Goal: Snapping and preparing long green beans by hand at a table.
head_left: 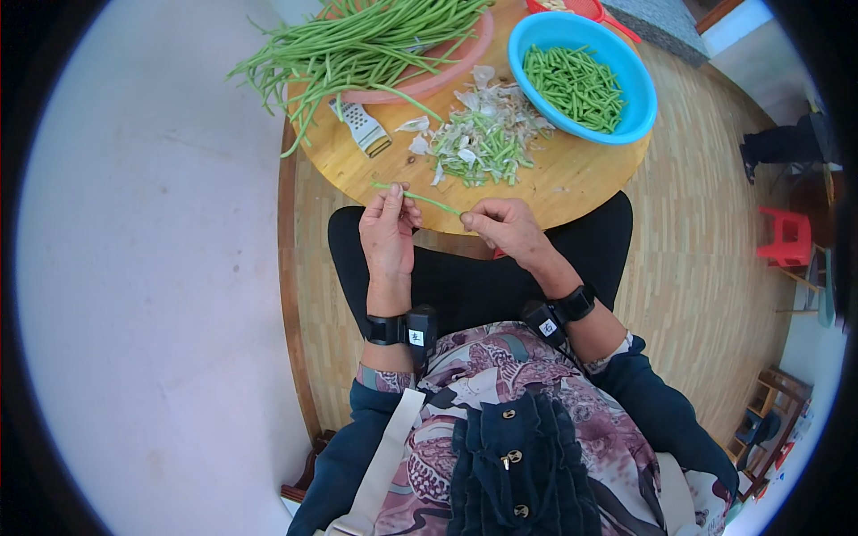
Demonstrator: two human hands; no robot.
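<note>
Stretched between my two hands is a thin green long bean, just over the near edge of the round wooden table. My left hand pinches it between thumb and fingers, with a short end sticking out to the left. The fingertips of my right hand are closed on its other end. Beyond my hands lies a pile of bean ends and papery white skins. Cut bean pieces fill part of a blue basin at the right. Many whole long beans overhang a pink tray at the far left.
A grater lies at the table's left side. At the far right edge sits a red basket with a handle. A white wall runs close along my left. A red stool and another person's leg are off to the right.
</note>
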